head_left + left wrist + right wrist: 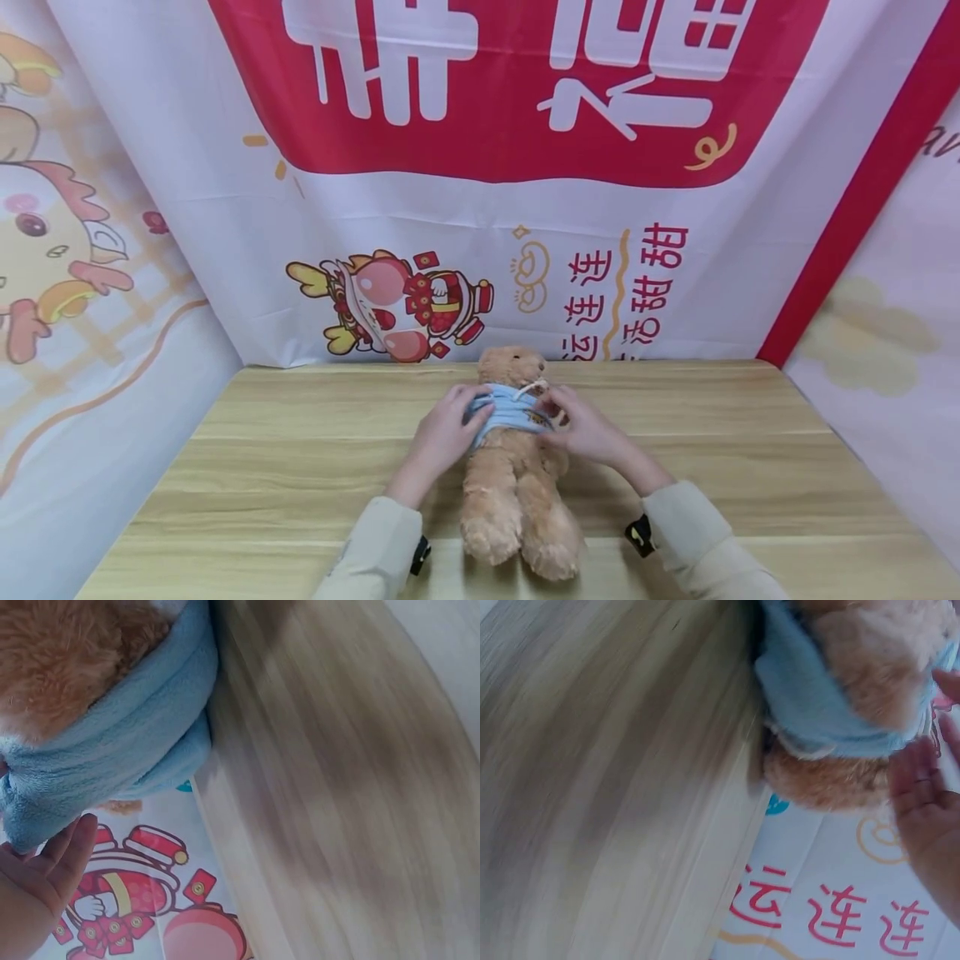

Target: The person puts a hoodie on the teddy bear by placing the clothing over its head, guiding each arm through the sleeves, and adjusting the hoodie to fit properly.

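Observation:
A tan plush teddy bear [498, 479] lies on its back, legs toward me and head at the far table edge. Around its chest sits a light blue sweater [510, 408], creased across the front, with a white drawstring [534, 386] near the neck. My left hand [452, 421] pinches the sweater at the bear's left-hand side in view; the left wrist view shows the fuzzy cloth [105, 761] drawn into a corner there. On the opposite side my right hand [581, 425] has its fingers spread at the sweater's edge, fingertips [915, 761] right beside the cloth.
The light wood-grain table [300, 467] runs back to a white and red printed cloth backdrop [487, 208]. Printed side sheets [105, 333] flank it. A black strap [640, 535] shows at the right sleeve's cuff.

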Demonstrator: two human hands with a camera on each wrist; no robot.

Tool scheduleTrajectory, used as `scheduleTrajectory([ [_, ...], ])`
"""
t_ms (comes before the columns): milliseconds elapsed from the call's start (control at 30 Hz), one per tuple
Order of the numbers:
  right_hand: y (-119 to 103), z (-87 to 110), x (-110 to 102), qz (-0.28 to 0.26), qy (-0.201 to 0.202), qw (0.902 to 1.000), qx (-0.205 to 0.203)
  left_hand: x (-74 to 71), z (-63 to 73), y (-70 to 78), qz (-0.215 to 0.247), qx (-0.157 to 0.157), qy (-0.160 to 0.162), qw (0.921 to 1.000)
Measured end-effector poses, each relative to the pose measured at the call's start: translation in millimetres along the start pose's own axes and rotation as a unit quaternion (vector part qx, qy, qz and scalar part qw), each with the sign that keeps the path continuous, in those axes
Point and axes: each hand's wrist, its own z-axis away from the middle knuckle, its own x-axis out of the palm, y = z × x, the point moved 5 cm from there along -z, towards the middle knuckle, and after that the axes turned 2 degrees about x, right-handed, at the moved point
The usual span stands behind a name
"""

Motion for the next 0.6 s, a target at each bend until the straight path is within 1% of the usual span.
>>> scheduleTrajectory([
  [133, 16, 4.5, 5, -0.009, -0.039, 0.9977, 0.056, -0.2, 0.0, -6.2, 0.025, -0.004, -0.004, 0.9997],
  [233, 21, 7.8, 8, -0.028, -0.056, 0.9947, 0.082, 0.9, -0.2, -8.2, 0.045, -0.001, -0.006, 0.999],
  [300, 21, 8.8, 9, -0.027, -0.043, 0.9949, 0.087, 1.3, 0.0, -8.0, 0.052, 0.004, -0.003, 0.9986],
  [400, 18, 8.5, 10, -0.019, -0.012, 0.9945, 0.102, 2.4, 0.6, -8.5, 0.057, 0.011, 0.009, 0.9983],
  [533, 15, 6.7, 8, -0.015, 0.03, 0.9885, 0.147, 4.9, 2.1, -11.8, 0.065, 0.014, 0.031, 0.9973],
  [600, 14, 5.2, 5, -0.014, 0.047, 0.9857, 0.161, 7.3, 3.2, -14.6, 0.073, 0.011, 0.036, 0.9966],
])
